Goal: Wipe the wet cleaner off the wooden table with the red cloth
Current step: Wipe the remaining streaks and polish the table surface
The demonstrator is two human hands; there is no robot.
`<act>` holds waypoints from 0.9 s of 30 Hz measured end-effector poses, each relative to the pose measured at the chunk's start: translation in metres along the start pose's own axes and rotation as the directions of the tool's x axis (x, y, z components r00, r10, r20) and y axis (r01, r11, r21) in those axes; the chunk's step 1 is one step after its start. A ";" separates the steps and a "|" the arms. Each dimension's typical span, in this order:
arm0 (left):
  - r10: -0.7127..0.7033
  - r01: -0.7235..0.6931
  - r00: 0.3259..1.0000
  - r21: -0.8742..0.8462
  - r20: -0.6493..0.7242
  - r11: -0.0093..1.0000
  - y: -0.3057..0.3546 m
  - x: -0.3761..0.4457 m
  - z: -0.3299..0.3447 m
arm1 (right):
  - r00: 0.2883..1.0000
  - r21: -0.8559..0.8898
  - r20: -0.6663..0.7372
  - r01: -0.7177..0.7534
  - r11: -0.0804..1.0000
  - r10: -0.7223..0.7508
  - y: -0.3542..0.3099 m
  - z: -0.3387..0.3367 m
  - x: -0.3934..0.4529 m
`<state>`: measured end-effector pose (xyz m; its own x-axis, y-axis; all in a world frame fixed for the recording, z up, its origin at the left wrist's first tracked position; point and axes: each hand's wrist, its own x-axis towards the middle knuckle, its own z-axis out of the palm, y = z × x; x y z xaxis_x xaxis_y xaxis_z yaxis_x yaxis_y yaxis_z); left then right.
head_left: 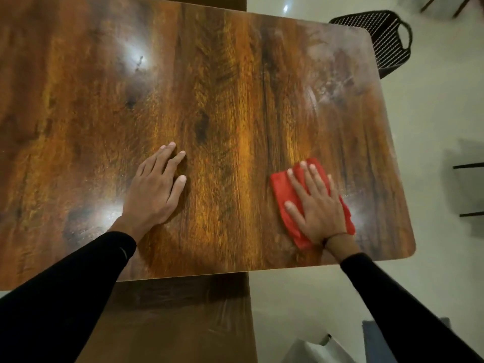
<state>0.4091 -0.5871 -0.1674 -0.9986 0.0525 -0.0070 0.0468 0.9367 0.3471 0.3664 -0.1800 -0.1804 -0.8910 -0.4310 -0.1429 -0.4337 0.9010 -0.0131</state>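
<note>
The wooden table (222, 100) fills most of the view, dark brown with orange grain. A folded red cloth (281, 188) lies near the table's front right corner, and my right hand (318, 208) presses flat on top of it with fingers spread. My left hand (157, 189) rests palm down on the bare wood left of centre, holding nothing. Whitish wet cleaner smears (332, 82) show near the far right corner, with a paler streak just right of the cloth.
A black slatted chair (387, 40) stands past the far right corner. A lower wooden bench (178, 318) sits under the front edge. Pale floor tiles lie to the right, with dark furniture legs (468, 189) and a white object (317, 349) at the bottom.
</note>
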 end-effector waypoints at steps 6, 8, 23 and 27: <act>0.001 -0.001 1.000 0.026 -0.006 1.000 -0.003 0.003 0.003 | 0.967 0.060 -0.055 -0.247 0.967 0.250 0.002 -0.009 0.095; -0.005 0.005 1.000 0.037 0.005 0.999 -0.003 0.000 0.003 | 0.969 0.063 -0.063 -0.234 0.970 0.238 -0.016 -0.011 0.109; -0.043 0.035 0.997 -0.137 -0.056 0.990 0.167 0.064 0.066 | 0.999 0.087 0.002 0.032 0.996 -0.032 -0.022 0.017 -0.056; -0.030 0.026 0.998 -0.063 -0.053 0.998 0.207 0.077 0.085 | 0.994 0.065 0.025 -0.106 0.992 0.104 0.061 0.014 -0.079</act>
<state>0.3439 -0.3603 -0.1758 -0.9994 0.0061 0.0328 0.0189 0.9141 0.4050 0.4125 -0.0900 -0.1837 -0.9277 -0.3332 -0.1683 -0.3274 0.9429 -0.0619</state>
